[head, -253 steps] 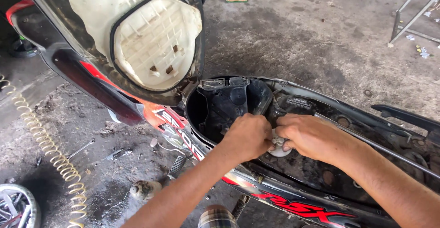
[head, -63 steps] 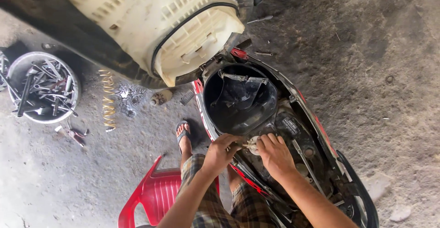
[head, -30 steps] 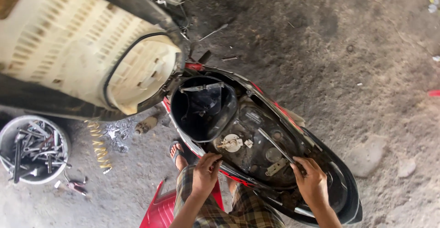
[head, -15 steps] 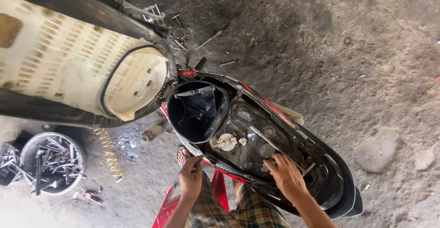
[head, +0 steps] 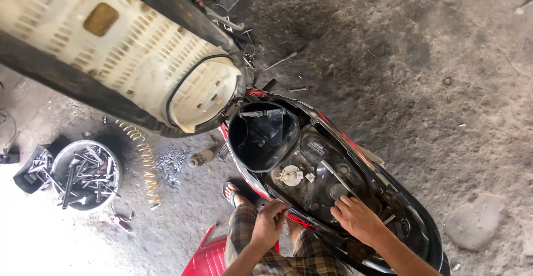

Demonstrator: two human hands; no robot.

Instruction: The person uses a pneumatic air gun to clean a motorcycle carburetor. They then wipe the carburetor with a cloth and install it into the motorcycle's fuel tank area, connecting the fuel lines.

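A black and red motorbike (head: 411, 220) stands below me with its seat (head: 127, 48) tipped up, showing the cream underside. The open black storage well (head: 261, 134) sits ahead of a round fuel cap (head: 290, 175). My left hand (head: 269, 223) rests on the near edge of the frame, fingers curled over it, holding no loose thing. My right hand (head: 358, 218) lies flat on the black parts behind the cap, fingers spread near a metal bar (head: 338, 176). My checked shorts (head: 277, 254) and a sandalled foot (head: 230, 193) show underneath.
A round metal basin full of tools (head: 83, 173) stands at the left on the concrete floor. A yellow coiled air hose (head: 145, 162) lies beside it. A red plastic stool (head: 208, 256) is under me. Loose tools (head: 280, 62) and stones (head: 472, 223) lie on the floor.
Both hands left the fuel cap they were working on and moved back toward me: left to the frame edge, right onto the rear parts. The view rose and pulled away.
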